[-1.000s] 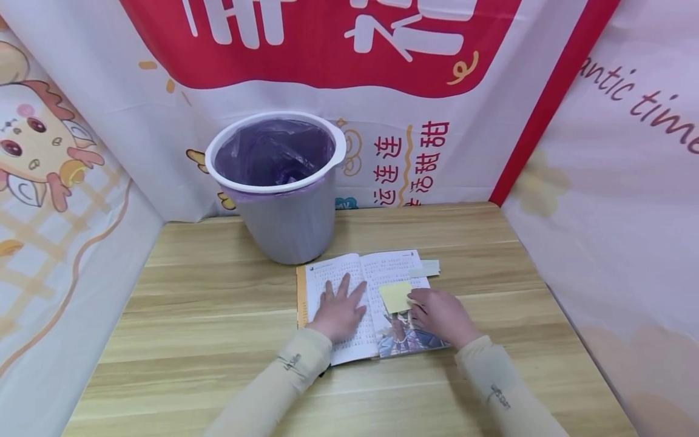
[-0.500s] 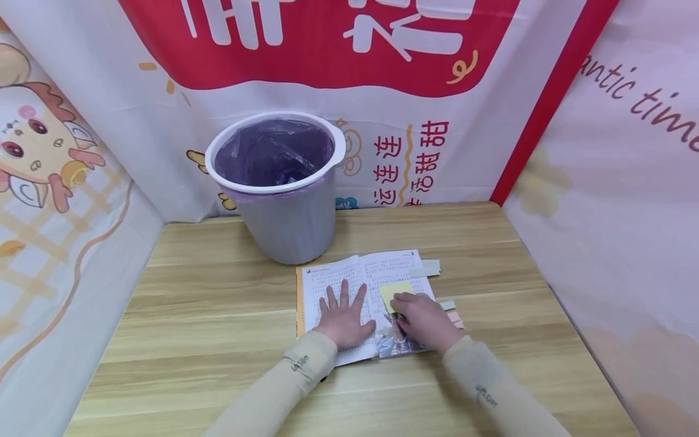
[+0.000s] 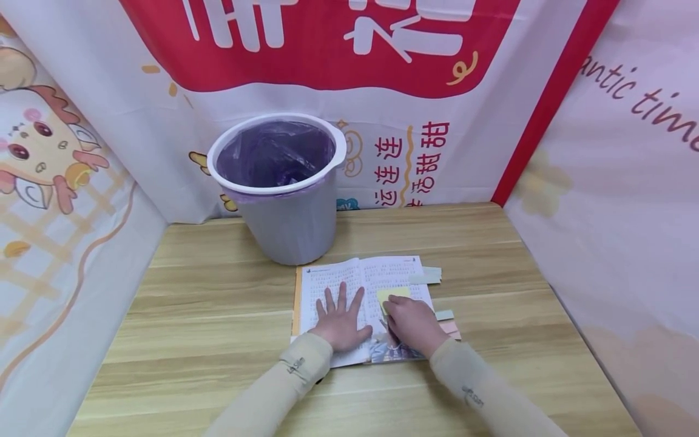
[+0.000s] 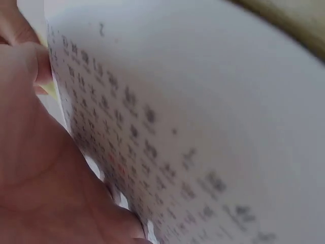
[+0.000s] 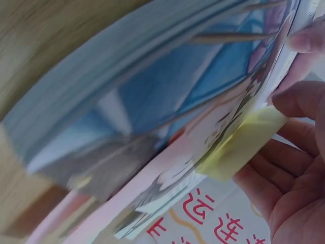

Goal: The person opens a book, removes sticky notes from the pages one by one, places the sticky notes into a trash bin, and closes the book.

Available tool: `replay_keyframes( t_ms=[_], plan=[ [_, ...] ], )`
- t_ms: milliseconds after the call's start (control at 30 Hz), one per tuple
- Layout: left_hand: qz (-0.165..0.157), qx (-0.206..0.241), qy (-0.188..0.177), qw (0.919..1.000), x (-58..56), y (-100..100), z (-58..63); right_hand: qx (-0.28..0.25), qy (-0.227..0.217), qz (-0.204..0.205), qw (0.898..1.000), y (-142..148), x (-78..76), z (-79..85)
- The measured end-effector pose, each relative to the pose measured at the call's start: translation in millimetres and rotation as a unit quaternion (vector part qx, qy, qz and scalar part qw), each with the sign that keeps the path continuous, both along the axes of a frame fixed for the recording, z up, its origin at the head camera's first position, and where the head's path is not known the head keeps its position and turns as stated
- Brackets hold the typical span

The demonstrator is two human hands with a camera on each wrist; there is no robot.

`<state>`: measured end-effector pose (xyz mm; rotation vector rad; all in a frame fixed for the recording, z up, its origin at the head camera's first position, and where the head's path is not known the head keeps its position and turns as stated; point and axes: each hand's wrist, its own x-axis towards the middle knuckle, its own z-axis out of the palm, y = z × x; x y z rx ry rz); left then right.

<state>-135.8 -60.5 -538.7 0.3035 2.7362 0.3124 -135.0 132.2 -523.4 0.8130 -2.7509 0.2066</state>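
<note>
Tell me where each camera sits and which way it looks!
Head: on the head, facing forward and down at the open book and bin; left hand, right hand and sleeves show.
Left wrist: on that wrist, facing across a printed page; left hand's palm shows.
Right wrist: on that wrist, facing across the book toward the yellow note; right hand shows, pinching it.
Head and right wrist both see the yellow note.

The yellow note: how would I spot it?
Before the grey bin lies an open book. Over its right page, the right hand pinches the yellow note. Unlike it, the pale green tabs and pink tabs stick out past the page edge.
</note>
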Motion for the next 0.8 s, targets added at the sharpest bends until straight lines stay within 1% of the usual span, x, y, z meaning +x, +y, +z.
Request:
replay_keyframes(
  t_ms=[133, 267, 433, 633, 800],
  plan=[
    [-0.011, -0.003, 0.004, 0.9999, 1.0, -2.8, 1.2, -0.003, -0.008, -0.024, 1.000, -3.9, 1.5, 1.9],
    [-0.019, -0.004, 0.007, 0.9998, 1.3, -5.4, 1.4, -0.028, -0.051, -0.055, 0.997, -5.8, 2.7, 6.3],
    [-0.020, -0.011, 0.012, 0.9997, 1.0, -5.7, 2.0, -0.068, -0.097, -0.096, 0.988, -2.9, 2.9, 10.0],
    [-0.018, -0.035, 0.023, 0.9990, 2.0, -4.1, 5.1, -0.098, -0.118, -0.131, 0.980, 2.4, 3.5, 10.5],
    [-0.013, -0.032, 0.024, 0.9991, 3.5, -3.4, 7.2, -0.115, -0.123, -0.155, 0.974, 6.4, 2.7, 8.8]
  ],
)
